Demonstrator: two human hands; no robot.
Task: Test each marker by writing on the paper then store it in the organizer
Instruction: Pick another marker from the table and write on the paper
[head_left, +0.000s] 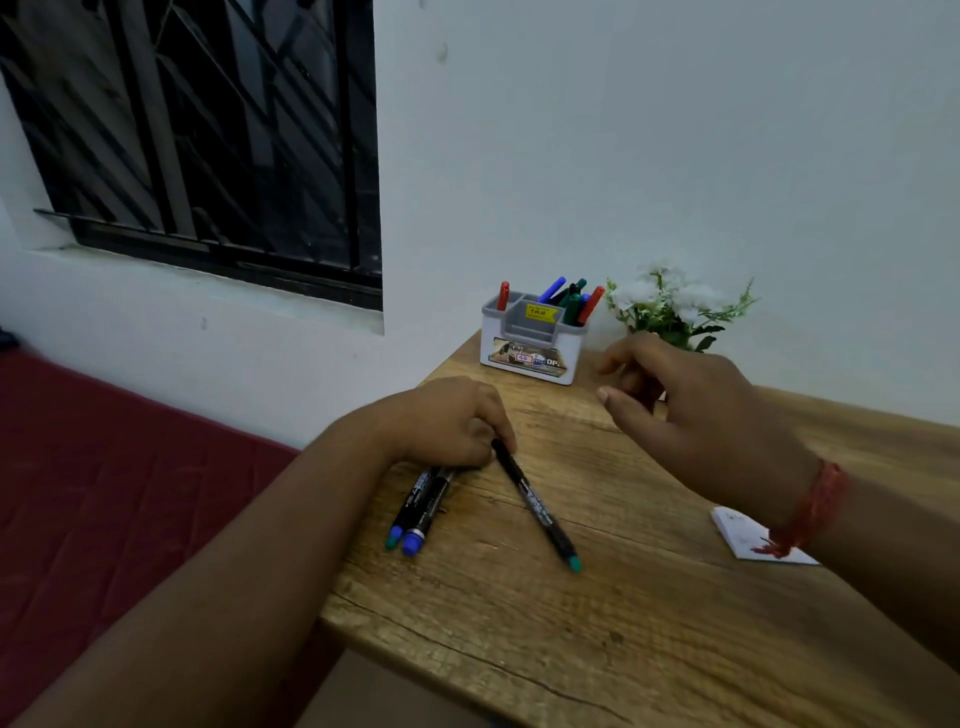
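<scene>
- Markers are lying on the wooden desk (519, 623) in the head view: a pair (421, 512) side by side with blue and teal end caps, and a single teal-capped marker (535, 504) angled away to their right.
- The left hand (441, 423) is resting on the desk with fingers curled over the far ends of these markers; whether it is actually pinching the single one, I cannot tell.
- The right hand (691, 415) is hovering released, fingers loosely spread and grasping nothing, between the organizer (530, 345) and the paper (748, 535).
- The organizer is standing at the desk's far edge, already carrying red, blue and green markers; a plant (670, 306) is sitting just beside it.
- The paper is lying near the right edge, partly hidden by the right wrist.
- Risk, as I judge it: the pair is lying near the desk's left edge, so a careless drag could be rolling one off onto the red mattress (104, 493).
</scene>
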